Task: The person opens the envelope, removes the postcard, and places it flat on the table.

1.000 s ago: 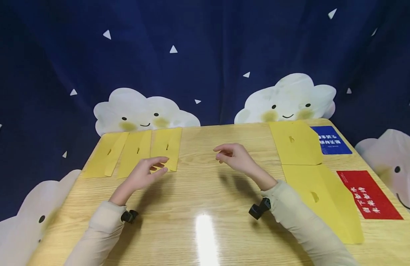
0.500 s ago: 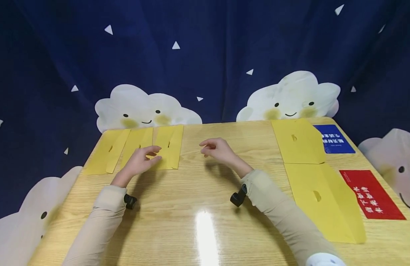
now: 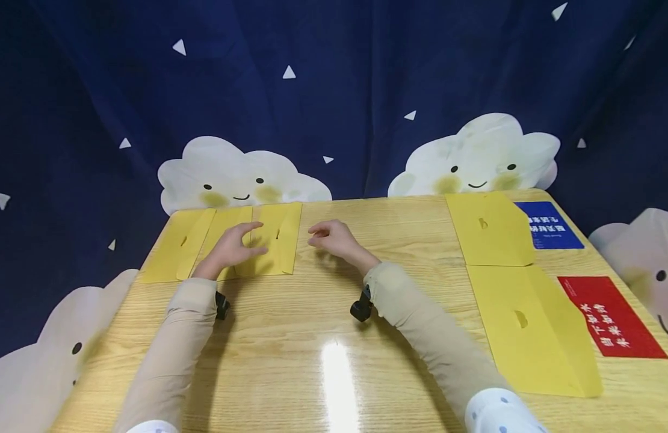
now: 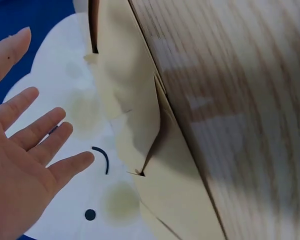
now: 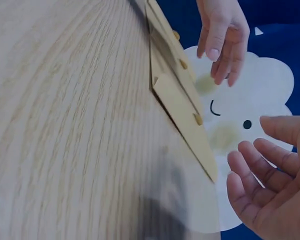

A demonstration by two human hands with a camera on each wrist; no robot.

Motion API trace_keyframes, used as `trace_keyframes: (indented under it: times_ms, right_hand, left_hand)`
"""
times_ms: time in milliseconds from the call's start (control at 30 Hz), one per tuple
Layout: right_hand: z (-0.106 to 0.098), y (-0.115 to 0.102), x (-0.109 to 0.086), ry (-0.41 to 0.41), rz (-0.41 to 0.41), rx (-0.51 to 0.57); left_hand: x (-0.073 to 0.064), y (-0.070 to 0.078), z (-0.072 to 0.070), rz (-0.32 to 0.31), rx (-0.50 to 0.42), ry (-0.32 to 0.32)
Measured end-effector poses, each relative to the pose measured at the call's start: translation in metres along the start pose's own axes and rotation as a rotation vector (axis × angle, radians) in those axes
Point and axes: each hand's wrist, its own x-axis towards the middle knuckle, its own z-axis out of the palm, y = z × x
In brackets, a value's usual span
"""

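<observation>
In the head view my left hand (image 3: 232, 248) hovers over the row of yellow envelopes at the back left, thumb and fingers spread and holding nothing. Beneath it lies the middle envelope (image 3: 235, 214), partly hidden. The right-hand envelope (image 3: 282, 240) of the row is just past the fingertips, and the left-hand envelope (image 3: 171, 249) lies on the other side. All three have folded flaps with a small slit. My right hand (image 3: 336, 239) is held above the table, right of the row, with fingers loosely bent and nothing in them, as the right wrist view also shows.
On the right of the wooden table (image 3: 280, 361) lie two yellow envelopes with flaps opened out, one farther back (image 3: 488, 237) and one nearer (image 3: 513, 343). A blue card (image 3: 553, 225) and a red card (image 3: 615, 319) lie beside them. A dark blue curtain (image 3: 334, 78) hangs behind.
My right hand has moved left and somewhat away from me, toward the row of envelopes. The left hand has shifted slightly back over the envelopes, and its fingers have spread wider.
</observation>
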Motion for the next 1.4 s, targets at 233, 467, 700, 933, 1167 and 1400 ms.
trace_keyframes:
  times_ms: [233, 467, 700, 933, 1167, 1400]
  right_hand:
    - [0.016, 0.008, 0.012, -0.067, 0.018, -0.100]
    - [0.030, 0.015, 0.017, -0.137, 0.054, -0.355]
    - [0.041, 0.017, 0.018, -0.235, 0.078, -0.493]
    - [0.047, 0.014, 0.021, -0.261, 0.080, -0.576]
    - [0.048, 0.011, 0.021, -0.281, 0.061, -0.604]
    - [0.043, 0.013, 0.018, -0.328, 0.034, -0.559]
  left_hand:
    - [0.010, -0.013, 0.003, -0.014, 0.075, -0.090]
    - [0.015, -0.023, 0.009, -0.093, 0.219, -0.193]
    - [0.017, -0.025, 0.012, -0.166, 0.224, -0.254]
    - [0.019, -0.020, 0.010, -0.191, 0.221, -0.292]
    - [0.021, -0.020, 0.010, -0.180, 0.281, -0.315]
    - [0.022, -0.015, 0.015, -0.164, 0.368, -0.331]
